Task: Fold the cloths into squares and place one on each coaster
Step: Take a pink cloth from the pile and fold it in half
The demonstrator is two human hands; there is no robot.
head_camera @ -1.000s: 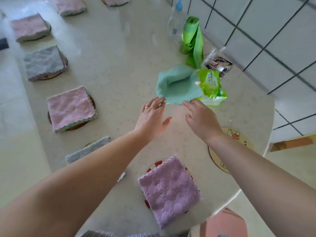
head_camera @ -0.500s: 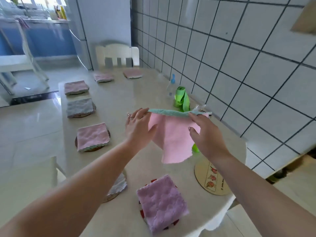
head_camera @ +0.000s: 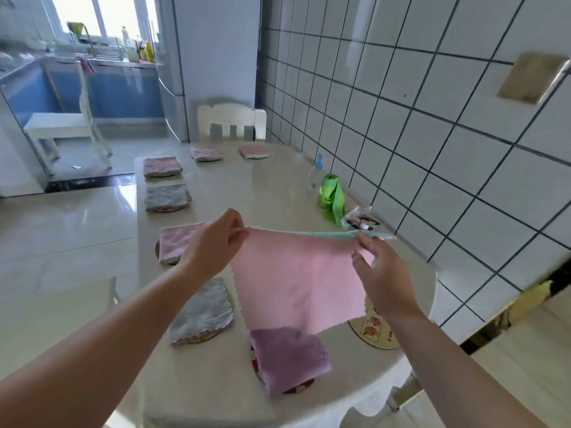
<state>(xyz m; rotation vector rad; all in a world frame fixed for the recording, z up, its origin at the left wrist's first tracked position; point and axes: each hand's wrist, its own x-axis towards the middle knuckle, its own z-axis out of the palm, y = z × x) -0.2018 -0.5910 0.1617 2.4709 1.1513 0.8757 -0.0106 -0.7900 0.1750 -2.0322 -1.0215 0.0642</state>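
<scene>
Fingers [head_camera: 236, 231] of the left hand [head_camera: 210, 245] and right hand [head_camera: 375, 270] pinch the pink cloth's [head_camera: 296, 282] top corners mid-frame, unfolded above the desk [head_camera: 262, 186], whose one bare coaster [head_camera: 375, 330] remains lower right, others apparently covered.

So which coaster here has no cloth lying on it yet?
The bare coaster at the table's near right edge, printed with small pictures, partly behind the right wrist. Every other coaster visible carries a folded cloth; both hands hold the unfolded pink cloth above the table.
</scene>
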